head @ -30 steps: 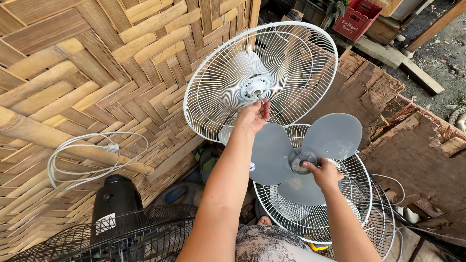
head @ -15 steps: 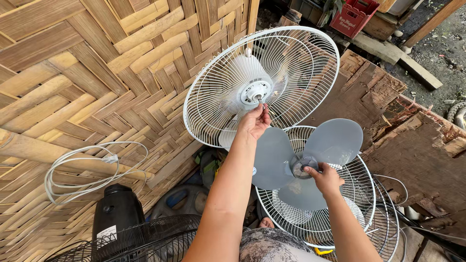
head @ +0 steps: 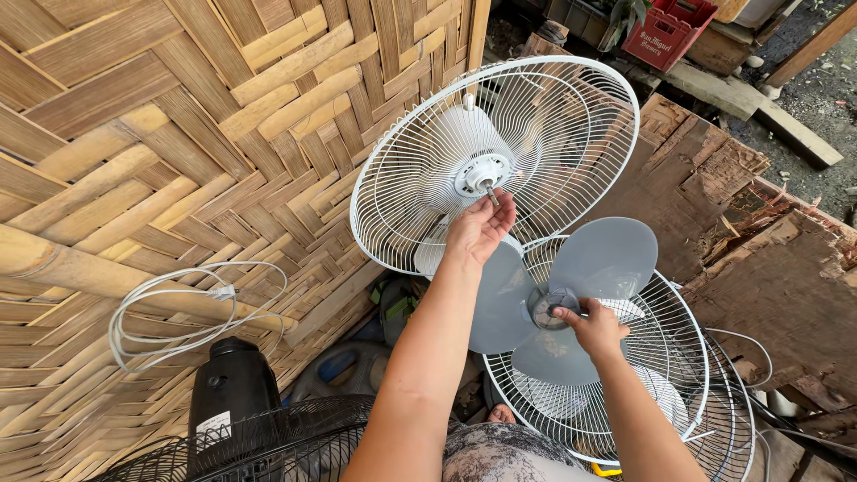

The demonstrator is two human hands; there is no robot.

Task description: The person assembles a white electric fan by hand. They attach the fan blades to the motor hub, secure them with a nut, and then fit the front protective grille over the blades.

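Risk as I judge it: my left hand (head: pixel 480 228) pinches the thin metal motor shaft (head: pixel 492 195) of the white wire rear fan guard (head: pixel 553 134), and that grip could slip on so small a pin. My right hand (head: pixel 594 328) is closed on the hub of the grey three-bladed plastic fan blade (head: pixel 571 299); a blade could snag the loose white wire front guard (head: pixel 661 375) under it. The blade sits below the shaft, apart from it, between both hands.
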